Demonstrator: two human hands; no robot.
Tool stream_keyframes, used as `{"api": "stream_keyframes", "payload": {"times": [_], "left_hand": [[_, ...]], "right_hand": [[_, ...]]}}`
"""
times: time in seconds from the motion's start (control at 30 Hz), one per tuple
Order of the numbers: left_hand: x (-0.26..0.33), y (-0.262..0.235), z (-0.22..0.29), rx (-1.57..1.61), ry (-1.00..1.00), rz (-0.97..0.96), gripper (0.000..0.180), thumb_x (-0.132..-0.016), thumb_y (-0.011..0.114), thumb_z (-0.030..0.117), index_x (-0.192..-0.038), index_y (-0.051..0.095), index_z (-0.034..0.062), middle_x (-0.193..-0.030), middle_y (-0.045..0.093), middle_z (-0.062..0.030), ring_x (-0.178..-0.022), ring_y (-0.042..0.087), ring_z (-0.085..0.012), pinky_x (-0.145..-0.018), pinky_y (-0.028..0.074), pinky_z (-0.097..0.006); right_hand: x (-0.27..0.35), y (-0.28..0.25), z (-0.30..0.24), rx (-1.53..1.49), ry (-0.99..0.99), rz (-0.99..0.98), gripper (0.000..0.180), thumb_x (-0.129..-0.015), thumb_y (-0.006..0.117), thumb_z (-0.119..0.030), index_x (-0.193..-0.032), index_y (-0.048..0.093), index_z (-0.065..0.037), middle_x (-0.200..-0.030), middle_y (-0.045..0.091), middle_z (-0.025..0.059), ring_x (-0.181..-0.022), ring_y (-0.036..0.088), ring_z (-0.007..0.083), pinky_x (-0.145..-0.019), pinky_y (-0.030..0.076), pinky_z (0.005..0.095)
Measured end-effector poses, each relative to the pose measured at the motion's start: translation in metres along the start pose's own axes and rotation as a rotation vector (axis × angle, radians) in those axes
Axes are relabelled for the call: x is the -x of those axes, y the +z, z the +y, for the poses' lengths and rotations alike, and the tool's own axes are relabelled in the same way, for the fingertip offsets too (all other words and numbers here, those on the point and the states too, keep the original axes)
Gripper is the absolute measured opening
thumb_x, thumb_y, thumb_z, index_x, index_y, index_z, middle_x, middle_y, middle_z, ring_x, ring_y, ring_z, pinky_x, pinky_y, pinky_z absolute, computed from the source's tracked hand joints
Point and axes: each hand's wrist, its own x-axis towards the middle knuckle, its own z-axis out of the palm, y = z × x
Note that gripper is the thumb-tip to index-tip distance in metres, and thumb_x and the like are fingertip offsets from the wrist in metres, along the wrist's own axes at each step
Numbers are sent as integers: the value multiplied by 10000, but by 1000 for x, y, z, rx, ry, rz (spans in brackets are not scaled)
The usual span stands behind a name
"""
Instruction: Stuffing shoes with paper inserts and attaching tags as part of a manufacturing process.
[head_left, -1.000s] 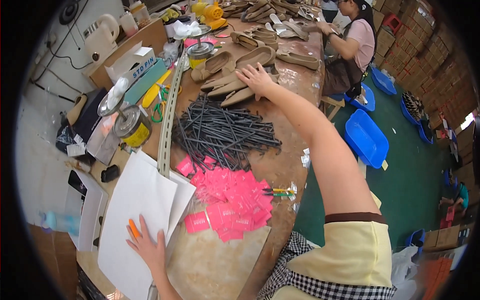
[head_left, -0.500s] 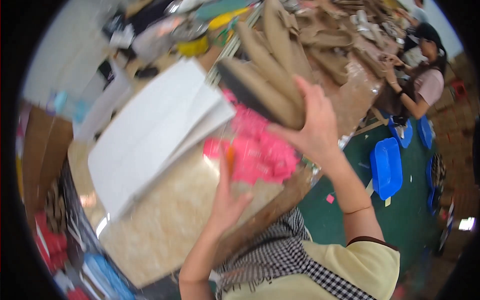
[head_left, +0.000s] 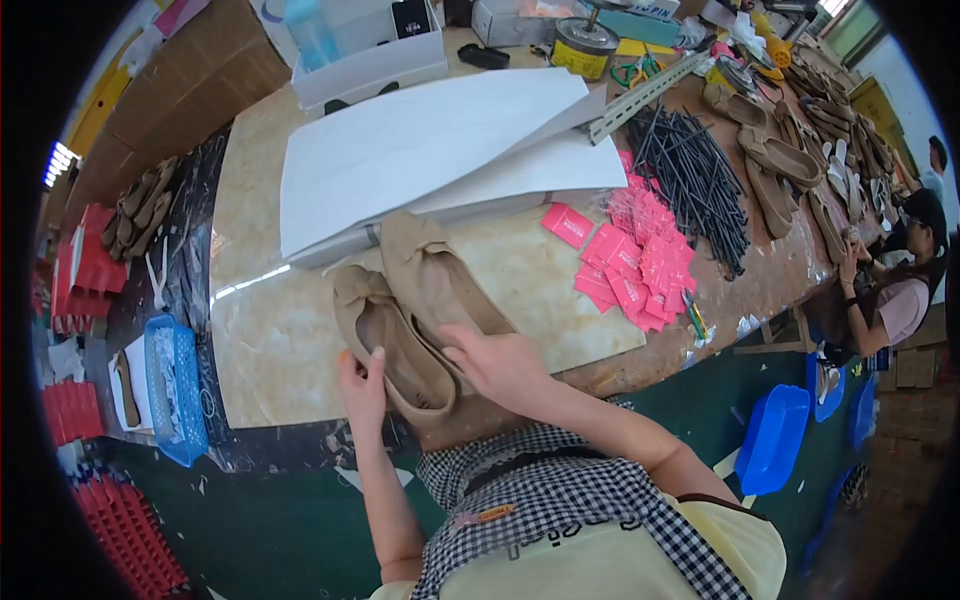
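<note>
Two tan flat shoes with bows on the toes lie side by side at the table's near edge, toes pointing away from me. My left hand [head_left: 362, 388] is closed on the outer side of the left shoe [head_left: 400, 362], with something orange at a fingertip. On the right shoe [head_left: 428, 275], my right hand [head_left: 492, 365] grips the rear part, its fingers reaching over the opening near the heel. Part of that heel is hidden behind the hand. Just beyond the shoes lie large white sheets [head_left: 420, 150].
Pink cards [head_left: 635, 255] and a heap of thin black sticks [head_left: 690, 175] lie to the right. More tan shoes [head_left: 780, 160] cover the far right, where a person [head_left: 900, 290] works. A blue basket [head_left: 172, 390] is at left; a blue tub [head_left: 772, 440] stands on the floor.
My right hand has brought the shoes down from above the pink cards to the near table edge. My left hand, earlier without a shoe, now grips one. The view has turned left.
</note>
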Motion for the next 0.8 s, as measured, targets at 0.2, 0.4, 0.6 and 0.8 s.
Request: {"api": "stream_keyframes", "payload": {"times": [0.2,0.4,0.6,0.8], "left_hand": [[-65,14,83,-615,976,305,507,-828,717,155,-1311,583,83,-1274,564,-156,-1152,528,-302,-961,435,-360],[-132,111,140,-958,1120,-272,391,-799,739,231,-1168,655,133,-1114,624,-99,-1043,570,-296,-846,511,-407],[-142,122,128,-1031,1139,-303,299,-814,723,235,-1093,670,141,-962,648,-63,-931,608,-242,-728,536,-388],[-138,121,121,-1038,1260,-323,209,-842,690,207,-1038,671,138,-865,616,-50,-872,611,-226,-663,531,-369]], "right_hand": [[26,-41,36,193,-72,355,312,-926,601,-205,-1219,587,-98,-785,677,129,-658,664,313,-578,509,410],[40,-49,33,474,-18,64,436,-874,652,-250,-1280,550,-129,-731,672,48,-616,662,227,-506,510,349],[54,-67,12,478,-208,133,463,-883,625,-305,-1304,552,-125,-1002,661,18,-1035,592,235,-872,475,424],[44,-10,18,453,-383,-160,380,-799,639,-279,-1126,645,-86,-914,598,14,-1000,538,219,-973,409,408]]}}
